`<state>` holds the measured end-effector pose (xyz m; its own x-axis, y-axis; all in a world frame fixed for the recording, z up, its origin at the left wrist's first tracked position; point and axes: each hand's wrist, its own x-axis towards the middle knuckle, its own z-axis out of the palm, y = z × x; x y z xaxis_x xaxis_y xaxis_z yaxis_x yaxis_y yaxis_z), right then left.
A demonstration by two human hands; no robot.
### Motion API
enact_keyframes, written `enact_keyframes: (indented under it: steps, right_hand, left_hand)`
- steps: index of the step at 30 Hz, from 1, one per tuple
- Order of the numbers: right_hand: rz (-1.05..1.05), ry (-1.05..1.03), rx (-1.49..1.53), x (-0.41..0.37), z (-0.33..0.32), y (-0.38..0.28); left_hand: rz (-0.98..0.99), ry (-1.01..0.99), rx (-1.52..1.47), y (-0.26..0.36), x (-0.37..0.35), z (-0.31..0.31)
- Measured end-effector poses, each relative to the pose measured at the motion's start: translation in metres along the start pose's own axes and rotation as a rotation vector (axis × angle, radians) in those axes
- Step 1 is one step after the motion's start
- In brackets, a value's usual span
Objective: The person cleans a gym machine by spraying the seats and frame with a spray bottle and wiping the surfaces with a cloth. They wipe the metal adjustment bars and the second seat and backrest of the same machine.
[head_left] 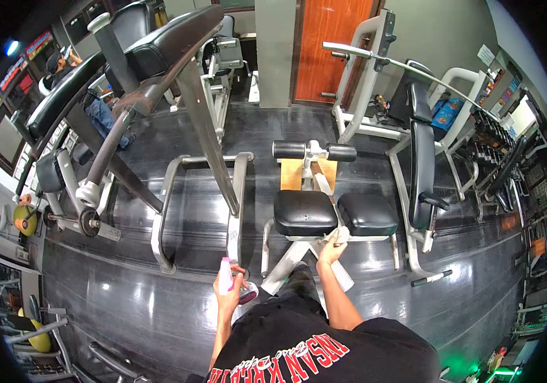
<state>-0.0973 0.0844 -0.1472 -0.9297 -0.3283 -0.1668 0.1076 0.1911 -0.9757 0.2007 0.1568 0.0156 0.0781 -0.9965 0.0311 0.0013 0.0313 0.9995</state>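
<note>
My left hand [227, 295] is wrapped round a white and pink bottle [225, 274], held low in front of my body. A rounded clear and dark pink part shows at its right side. My right hand [331, 251] closes on a small wadded white cloth [342, 234]. The cloth is right at the edge of the bench, near the gap between its two black pads. One is the left seat pad [305, 212], the other the right seat pad [367, 214]. Both pads rest on a pale metal frame.
Black foam rollers [288, 149] stand at the bench's far end. A large padded machine [213, 140] rises on the left. An upright bench [421, 172] and a barbell [407, 67] on a rack are at the right. Another person [98, 115] is at the far left.
</note>
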Motion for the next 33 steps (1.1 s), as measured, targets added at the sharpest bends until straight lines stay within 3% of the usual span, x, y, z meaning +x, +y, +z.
enact_keyframes:
  steps: [3,4,6,7,8,9,11,14,17,20,23,24,26,31,33]
  right_hand:
    - [-0.103,-0.059,-0.093,-0.017,0.036,0.049]
    - [-0.119,-0.072,-0.248,-0.036,0.045,0.049]
    - [-0.121,-0.262,-0.200,-0.080,0.055,0.031]
    - [-0.081,-0.322,-0.234,-0.094,0.069,0.056]
    - [-0.060,-0.490,-0.183,-0.115,0.064,0.028]
    - [-0.006,-0.724,-0.285,-0.116,0.076,0.045]
    - [0.054,-0.941,-0.206,-0.139,0.074,0.008]
    - [0.023,-1.087,-0.173,-0.142,0.081,-0.010]
    - [-0.345,-1.160,-0.259,-0.126,0.077,-0.042]
    - [-1.217,-1.084,-0.500,-0.101,0.068,-0.102]
    - [-1.525,-1.104,-0.874,-0.072,0.085,-0.076]
    - [-1.524,-1.111,-0.878,-0.062,0.088,-0.065]
    - [-1.896,-1.126,-1.218,-0.048,0.093,-0.051]
    - [-1.907,-1.273,-1.508,-0.064,0.126,-0.066]
    - [-1.745,-1.347,-1.557,-0.070,0.145,-0.077]
  left_hand:
    - [-0.033,0.044,0.014,0.007,-0.002,-0.004]
    - [-0.037,0.055,0.017,0.006,-0.004,-0.006]
    - [-0.002,0.042,0.068,0.004,-0.005,-0.009]
    - [-0.002,0.047,0.071,0.004,-0.005,-0.009]
    - [-0.010,0.073,0.048,0.004,-0.006,-0.008]
    - [-0.018,0.099,0.024,0.004,-0.006,-0.007]
    - [-0.022,0.105,0.021,0.001,-0.006,-0.005]
    - [-0.010,0.136,0.023,0.006,-0.006,-0.002]
    - [-0.020,0.162,0.019,0.003,-0.006,0.000]
    - [-0.048,0.162,-0.008,-0.007,-0.005,0.003]
    - [-0.064,0.159,-0.033,-0.012,-0.001,0.010]
    - [-0.071,0.155,-0.037,-0.013,0.001,0.013]
    - [-0.076,0.160,-0.047,-0.008,0.005,0.021]
    - [-0.099,0.205,-0.045,-0.006,0.016,0.038]
    - [-0.068,0.204,-0.070,-0.005,0.021,0.047]
